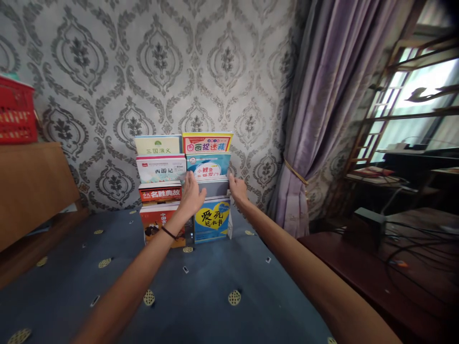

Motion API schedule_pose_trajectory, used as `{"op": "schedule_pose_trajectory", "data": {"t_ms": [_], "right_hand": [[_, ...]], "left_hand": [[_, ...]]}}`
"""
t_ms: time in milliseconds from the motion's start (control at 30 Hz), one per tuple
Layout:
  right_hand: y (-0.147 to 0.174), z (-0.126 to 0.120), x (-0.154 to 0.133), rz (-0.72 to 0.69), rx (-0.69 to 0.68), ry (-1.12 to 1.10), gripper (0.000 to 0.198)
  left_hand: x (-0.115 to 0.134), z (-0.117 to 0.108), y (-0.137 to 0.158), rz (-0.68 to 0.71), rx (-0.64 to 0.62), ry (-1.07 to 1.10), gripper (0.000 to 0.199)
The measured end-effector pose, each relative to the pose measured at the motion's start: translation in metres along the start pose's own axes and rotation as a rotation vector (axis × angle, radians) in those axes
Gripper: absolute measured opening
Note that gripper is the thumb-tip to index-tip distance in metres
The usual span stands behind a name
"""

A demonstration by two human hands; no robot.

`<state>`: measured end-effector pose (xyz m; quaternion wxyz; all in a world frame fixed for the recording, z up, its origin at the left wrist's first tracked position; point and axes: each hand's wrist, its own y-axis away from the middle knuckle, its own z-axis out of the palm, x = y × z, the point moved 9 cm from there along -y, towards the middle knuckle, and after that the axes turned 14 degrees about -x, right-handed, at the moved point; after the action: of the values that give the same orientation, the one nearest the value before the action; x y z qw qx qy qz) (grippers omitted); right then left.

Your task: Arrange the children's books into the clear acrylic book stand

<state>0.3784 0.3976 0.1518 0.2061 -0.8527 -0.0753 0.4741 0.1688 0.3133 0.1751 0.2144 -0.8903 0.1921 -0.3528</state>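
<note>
Two columns of books stand in stepped tiers against the wall. In the right column, a grey-blue book (217,189) sits between my hands. My left hand (192,197) presses its left edge, and my right hand (237,188) grips its right edge. Behind it stands a teal book (225,162), then a yellow-and-pink book (208,142). Below it in front is a blue book with a yellow heart (212,220). The left column has a pale green book (158,145), a white book (161,168), a red-banded book (158,195) and an orange-red book (152,222), partly hidden by my left wrist.
The books rest on a dark blue patterned cloth (201,296). At left is a wooden cabinet (32,186) with a red basket (16,112) on it. A purple curtain (319,105) hangs at right, beside a dark red surface (344,272) with black cables (398,239).
</note>
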Motion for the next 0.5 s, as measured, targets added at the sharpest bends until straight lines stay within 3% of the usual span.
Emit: {"op": "schedule_pose_trajectory", "data": {"t_ms": [500], "right_hand": [[-0.0037,0.0027,0.0039,-0.042,0.008,0.026,0.053]], "left_hand": [[-0.0044,0.0056,-0.0008,0.037,0.024,0.0,0.077]]}}
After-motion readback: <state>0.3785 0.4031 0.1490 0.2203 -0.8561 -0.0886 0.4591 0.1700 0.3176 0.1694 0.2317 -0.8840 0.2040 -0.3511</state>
